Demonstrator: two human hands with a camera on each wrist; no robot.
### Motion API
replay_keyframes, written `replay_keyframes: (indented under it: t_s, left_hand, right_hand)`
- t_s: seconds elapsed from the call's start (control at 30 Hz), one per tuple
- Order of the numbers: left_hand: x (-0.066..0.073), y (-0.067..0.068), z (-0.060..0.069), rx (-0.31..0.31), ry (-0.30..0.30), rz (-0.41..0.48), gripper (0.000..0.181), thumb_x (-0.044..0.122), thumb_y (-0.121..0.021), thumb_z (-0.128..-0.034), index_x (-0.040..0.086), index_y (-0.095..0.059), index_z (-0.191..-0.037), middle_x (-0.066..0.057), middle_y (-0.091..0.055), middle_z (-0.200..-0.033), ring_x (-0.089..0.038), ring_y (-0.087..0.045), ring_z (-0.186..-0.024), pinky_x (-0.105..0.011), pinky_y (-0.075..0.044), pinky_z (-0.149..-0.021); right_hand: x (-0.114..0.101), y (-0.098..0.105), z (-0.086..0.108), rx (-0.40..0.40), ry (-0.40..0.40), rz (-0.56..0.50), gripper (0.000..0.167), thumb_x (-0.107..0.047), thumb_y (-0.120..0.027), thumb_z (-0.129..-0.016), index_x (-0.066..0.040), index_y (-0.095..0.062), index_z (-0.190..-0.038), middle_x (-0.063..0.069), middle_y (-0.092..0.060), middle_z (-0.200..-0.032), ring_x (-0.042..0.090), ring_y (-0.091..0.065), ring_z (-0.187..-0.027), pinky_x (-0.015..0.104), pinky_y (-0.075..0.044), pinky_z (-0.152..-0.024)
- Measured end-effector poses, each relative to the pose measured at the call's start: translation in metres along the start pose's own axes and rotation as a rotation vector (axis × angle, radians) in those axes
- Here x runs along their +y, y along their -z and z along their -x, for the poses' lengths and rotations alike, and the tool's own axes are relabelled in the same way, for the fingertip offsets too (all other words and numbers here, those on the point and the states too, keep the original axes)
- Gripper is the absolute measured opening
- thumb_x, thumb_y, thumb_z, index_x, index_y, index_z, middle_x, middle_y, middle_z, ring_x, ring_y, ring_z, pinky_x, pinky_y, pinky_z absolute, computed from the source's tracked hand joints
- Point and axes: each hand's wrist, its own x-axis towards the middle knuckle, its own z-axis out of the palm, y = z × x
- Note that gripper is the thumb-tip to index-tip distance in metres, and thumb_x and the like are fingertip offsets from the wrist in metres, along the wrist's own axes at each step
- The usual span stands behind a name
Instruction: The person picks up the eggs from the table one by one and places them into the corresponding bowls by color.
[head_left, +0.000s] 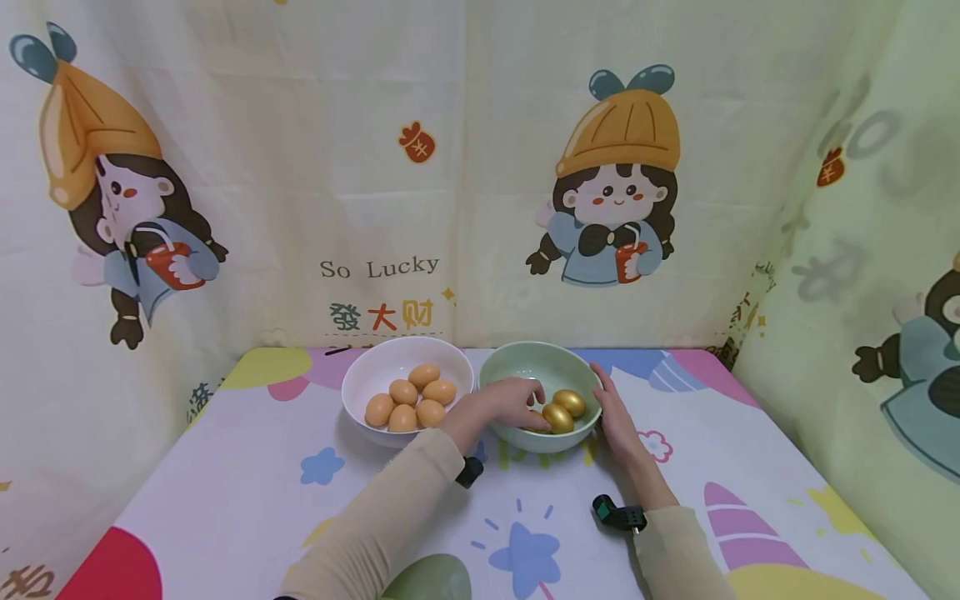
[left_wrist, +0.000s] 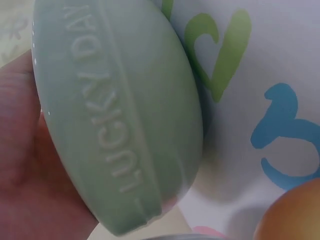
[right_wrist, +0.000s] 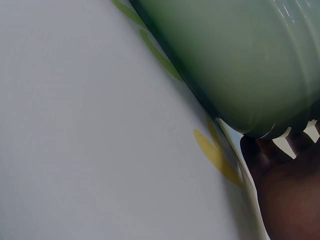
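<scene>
A light green bowl stands on the table with several golden eggs inside. My left hand reaches over its near left rim, its fingers bent around the leftmost golden egg, which they partly hide. In the left wrist view the bowl's outer wall, with raised lettering, covers the fingertips. Against the outside of the bowl's right wall my right hand rests with fairly straight fingers. Left of the green bowl, a white bowl contains several brown eggs.
A patterned cloth covers the table. Close behind the bowls hangs a printed curtain, and another curtain side borders the right. The white bowl's right rim is close to the green one, under my left forearm.
</scene>
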Motion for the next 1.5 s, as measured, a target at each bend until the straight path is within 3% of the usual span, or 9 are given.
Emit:
replay_keyframes:
  t_s: [0.33,0.63,0.8,0.97,1.07,1.27,1.4,1.5]
  left_hand:
    - [-0.008,0.003,0.004,0.064,-0.050,0.116,0.047,0.030,-0.074,-0.0914,0.001,-0.061,-0.126,-0.017,-0.064,-0.123,-0.030,-0.059,-0.114,-0.031,-0.047,-0.095]
    - [-0.017,0.012,0.016,0.128,-0.142,0.227,0.043,0.027,-0.072,-0.0930,0.004,-0.060,-0.127,-0.019,-0.062,-0.127,-0.034,-0.057,-0.119,-0.036,-0.046,-0.099]
    - [-0.023,0.023,0.028,0.161,-0.200,0.243,0.044,0.025,-0.072,-0.0936,0.006,-0.059,-0.130,-0.015,-0.061,-0.130,-0.033,-0.055,-0.123,-0.041,-0.045,-0.103]
    - [-0.025,0.034,0.044,0.166,-0.266,0.225,0.046,0.024,-0.075,-0.0918,0.007,-0.060,-0.132,-0.006,-0.062,-0.131,-0.026,-0.054,-0.122,-0.046,-0.043,-0.106]
    - [-0.026,0.038,0.054,0.166,-0.304,0.193,0.046,0.023,-0.077,-0.0908,0.008,-0.061,-0.131,-0.004,-0.062,-0.130,-0.021,-0.055,-0.119,-0.042,-0.043,-0.106]
    - [-0.026,0.041,0.077,0.124,-0.308,0.166,0.047,0.023,-0.078,-0.0907,0.011,-0.061,-0.132,0.000,-0.062,-0.129,-0.017,-0.054,-0.119,-0.035,-0.043,-0.105]
    - [-0.028,0.040,0.088,0.123,-0.352,0.126,0.047,0.022,-0.078,-0.0899,0.009,-0.061,-0.131,0.001,-0.063,-0.128,-0.014,-0.056,-0.120,-0.036,-0.043,-0.107]
    - [-0.031,0.038,0.095,0.107,-0.334,0.092,0.047,0.024,-0.079,-0.0894,0.011,-0.062,-0.131,0.001,-0.063,-0.130,-0.014,-0.055,-0.121,-0.035,-0.043,-0.107]
  right_hand:
    - [0.002,-0.003,0.002,0.000,-0.008,-0.010,0.055,-0.018,-0.025,-0.110,-0.006,-0.013,-0.162,0.018,-0.010,-0.166,0.037,-0.010,-0.151,0.050,-0.006,-0.121]
    - [0.002,-0.004,0.001,-0.004,-0.009,0.012,0.055,-0.019,-0.024,-0.110,-0.009,-0.012,-0.163,0.016,-0.009,-0.167,0.034,-0.008,-0.152,0.048,-0.004,-0.121]
    - [-0.017,-0.005,0.007,-0.021,-0.046,-0.007,0.055,-0.015,-0.024,-0.109,-0.004,-0.010,-0.162,0.017,-0.005,-0.167,0.033,-0.002,-0.152,0.048,-0.001,-0.121]
    - [-0.004,0.002,0.000,-0.007,-0.029,0.013,0.055,-0.017,-0.023,-0.110,-0.008,-0.010,-0.163,0.014,-0.006,-0.168,0.031,-0.003,-0.152,0.047,-0.001,-0.122]
    - [-0.001,0.003,0.000,-0.003,-0.015,0.026,0.055,-0.019,-0.023,-0.110,-0.010,-0.009,-0.163,0.014,-0.007,-0.168,0.032,-0.005,-0.152,0.047,-0.002,-0.122]
    - [0.000,0.002,0.001,-0.010,-0.016,0.028,0.055,-0.020,-0.022,-0.110,-0.011,-0.009,-0.163,0.014,-0.006,-0.168,0.032,-0.004,-0.152,0.048,-0.001,-0.122]
    - [0.000,0.001,0.001,-0.006,-0.022,0.020,0.055,-0.021,-0.023,-0.110,-0.011,-0.010,-0.163,0.014,-0.008,-0.168,0.032,-0.006,-0.152,0.048,-0.002,-0.122]
    - [0.000,0.001,0.000,-0.004,-0.031,0.012,0.055,-0.022,-0.023,-0.111,-0.012,-0.011,-0.163,0.013,-0.008,-0.168,0.031,-0.006,-0.152,0.048,-0.003,-0.122]
